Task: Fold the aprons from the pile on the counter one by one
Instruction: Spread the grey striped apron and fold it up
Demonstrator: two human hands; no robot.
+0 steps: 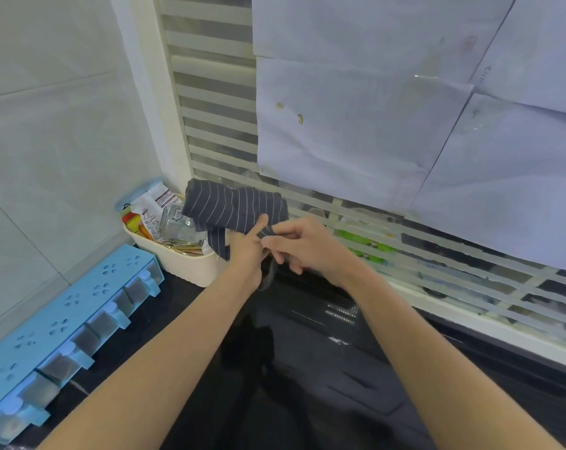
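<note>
- Above the far edge of the black desk (pixel 307 368), near the window, I hold a dark pinstriped apron (pixel 233 204) bundled up in the air, clear of the desk surface.
- My left hand (pixel 247 251) sits just under and behind the bundle, its fingers curled up into the cloth with one fingertip showing against the stripes; it grips the apron from below.
- My right hand (pixel 302 246) is just beside the left, touching it, and pinches a narrow striped strip of the same apron between thumb and forefinger.
- Most of the apron rises up and to the left of both hands, so the bulk of it lies above my left hand and well left of my right.
- One loose end hangs down from the bundle on the left side of my left hand, in front of the cream plastic basket (pixel 184 264).
- That basket stands on the desk in the corner and holds packets and a clear glass jar (pixel 177 222).
- Left of it, along the tiled wall, lies a light blue seasoning box rack (pixel 64 332) with clear drawers.
- Behind my hands is a window with striped frosting (pixel 216 102), partly covered by white paper sheets (pixel 356 108).
</note>
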